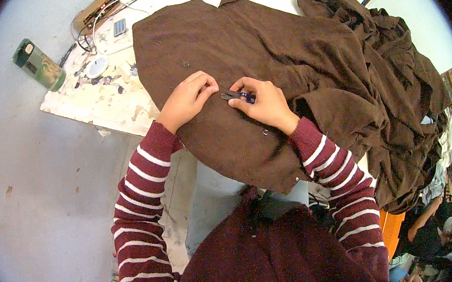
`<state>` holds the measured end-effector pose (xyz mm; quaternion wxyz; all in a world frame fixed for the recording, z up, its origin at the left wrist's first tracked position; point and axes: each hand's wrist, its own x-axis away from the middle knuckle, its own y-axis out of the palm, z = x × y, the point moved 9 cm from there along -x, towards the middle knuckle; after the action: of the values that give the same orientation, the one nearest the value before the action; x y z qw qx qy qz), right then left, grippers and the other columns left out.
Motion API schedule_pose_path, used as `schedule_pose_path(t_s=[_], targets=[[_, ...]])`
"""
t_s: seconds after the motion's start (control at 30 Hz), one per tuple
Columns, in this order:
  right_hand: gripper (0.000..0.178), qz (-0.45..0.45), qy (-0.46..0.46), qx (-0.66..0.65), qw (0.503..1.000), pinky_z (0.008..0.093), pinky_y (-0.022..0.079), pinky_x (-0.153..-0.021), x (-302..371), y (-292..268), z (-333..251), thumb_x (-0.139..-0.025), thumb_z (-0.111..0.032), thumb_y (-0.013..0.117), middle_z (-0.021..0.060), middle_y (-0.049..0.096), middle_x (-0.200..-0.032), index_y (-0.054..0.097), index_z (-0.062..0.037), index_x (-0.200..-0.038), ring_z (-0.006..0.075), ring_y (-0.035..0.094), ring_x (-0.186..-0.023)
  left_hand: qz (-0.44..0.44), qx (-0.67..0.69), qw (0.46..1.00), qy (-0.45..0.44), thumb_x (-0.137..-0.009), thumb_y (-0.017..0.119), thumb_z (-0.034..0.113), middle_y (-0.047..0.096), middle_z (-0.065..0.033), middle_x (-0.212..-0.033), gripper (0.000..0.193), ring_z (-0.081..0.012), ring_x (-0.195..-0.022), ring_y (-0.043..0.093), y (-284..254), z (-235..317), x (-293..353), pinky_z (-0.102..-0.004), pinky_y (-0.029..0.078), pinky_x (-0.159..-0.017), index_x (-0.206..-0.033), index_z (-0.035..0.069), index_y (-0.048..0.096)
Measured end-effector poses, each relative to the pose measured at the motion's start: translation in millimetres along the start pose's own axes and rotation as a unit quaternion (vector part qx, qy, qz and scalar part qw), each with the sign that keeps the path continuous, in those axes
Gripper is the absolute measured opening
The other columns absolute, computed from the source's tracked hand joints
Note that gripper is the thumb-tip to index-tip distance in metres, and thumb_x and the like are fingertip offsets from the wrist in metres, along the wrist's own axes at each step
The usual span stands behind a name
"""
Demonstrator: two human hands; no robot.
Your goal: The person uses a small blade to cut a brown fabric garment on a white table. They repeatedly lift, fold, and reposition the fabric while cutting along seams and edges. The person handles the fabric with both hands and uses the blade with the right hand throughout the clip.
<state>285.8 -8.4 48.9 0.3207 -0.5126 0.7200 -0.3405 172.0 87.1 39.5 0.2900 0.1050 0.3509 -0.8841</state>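
A dark brown cloth garment [204,38] lies spread over the table and hangs off its near edge. My right hand [267,102] is closed round small blue-handled thread snips [245,97], their dark blades pointing left toward my other hand. Thumb and fingertips of my left hand [191,96] are pinched together just above the cloth, close to the blade tips; what they pinch is too small to make out. Small round buttons show on the cloth, one button [186,65] beyond my left hand and another button [265,132] below my right wrist.
On the stained white table [81,104] at the left stand a green tumbler [39,64], a round white lid-like disc [97,66], a calculator-like keypad [120,27] and a brown box with cables [97,12]. More bunched brown cloth [397,90] fills the right. Another person [439,226] is at the lower right.
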Motion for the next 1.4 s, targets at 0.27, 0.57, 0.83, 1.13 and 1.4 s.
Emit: schedule_pose_path(t_s=[0.27, 0.57, 0.83, 1.13, 1.4], targets=[[0.022, 0.000, -0.018, 0.076, 0.997, 0.0422, 0.052, -0.067, -5, -5, -8, -0.078, -0.036, 0.068, 0.0098, 0.069, -0.078, 0.069, -0.0164, -0.088, 0.0319, 0.067, -0.076, 0.067, -0.042, 0.997, 0.002, -0.091, 0.056, 0.016, 0.061, -0.0129, -0.092, 0.016, -0.0290, -0.085, 0.060, -17, -4, 2, -0.0370, 0.046, -0.076, -0.091, 0.001, 0.061], [0.031, 0.026, -0.053, -0.016, 0.998, 0.0402, 0.052, -0.070, -76, -3, -24, -0.075, -0.039, 0.071, 0.0083, 0.069, -0.085, 0.067, -0.0146, -0.094, 0.0287, 0.067, -0.080, 0.134, -0.227, 0.962, -0.069, -0.082, 0.066, 0.028, 0.060, -0.0124, -0.116, 0.038, -0.0305, -0.113, 0.052, -71, -58, 5, -0.0404, 0.039, -0.099, -0.111, 0.003, 0.063], [0.030, 0.006, -0.087, 0.072, 0.994, 0.0417, 0.052, -0.070, -108, 28, -38, -0.074, -0.040, 0.070, 0.0106, 0.069, -0.081, 0.069, -0.0163, -0.093, 0.0301, 0.067, -0.078, 0.133, -0.250, 0.955, -0.085, -0.075, 0.072, 0.039, 0.055, -0.0097, -0.124, 0.057, -0.0286, -0.119, 0.047, -65, -59, 11, -0.0403, 0.036, -0.102, -0.118, 0.004, 0.061], [0.025, 0.017, -0.069, 0.098, 0.993, 0.0373, 0.051, -0.071, -122, 22, -33, -0.076, -0.035, 0.070, 0.0074, 0.070, -0.085, 0.069, -0.0142, -0.091, 0.0255, 0.068, -0.081, 0.136, -0.249, 0.953, -0.109, -0.074, 0.073, 0.040, 0.050, -0.0130, -0.130, 0.065, -0.0300, -0.125, 0.042, -66, -60, 11, -0.0408, 0.033, -0.106, -0.121, -0.002, 0.057], [0.038, -0.002, -0.059, 0.040, 0.997, 0.0363, 0.051, -0.078, -183, 39, -44, -0.072, -0.043, 0.072, 0.0081, 0.069, -0.095, 0.069, -0.0144, -0.096, 0.0244, 0.066, -0.090, 0.137, -0.292, 0.937, -0.137, -0.074, 0.072, 0.043, 0.043, -0.0182, -0.138, 0.078, -0.0340, -0.135, 0.030, -65, -62, 11, -0.0425, 0.025, -0.112, -0.127, -0.008, 0.048]])
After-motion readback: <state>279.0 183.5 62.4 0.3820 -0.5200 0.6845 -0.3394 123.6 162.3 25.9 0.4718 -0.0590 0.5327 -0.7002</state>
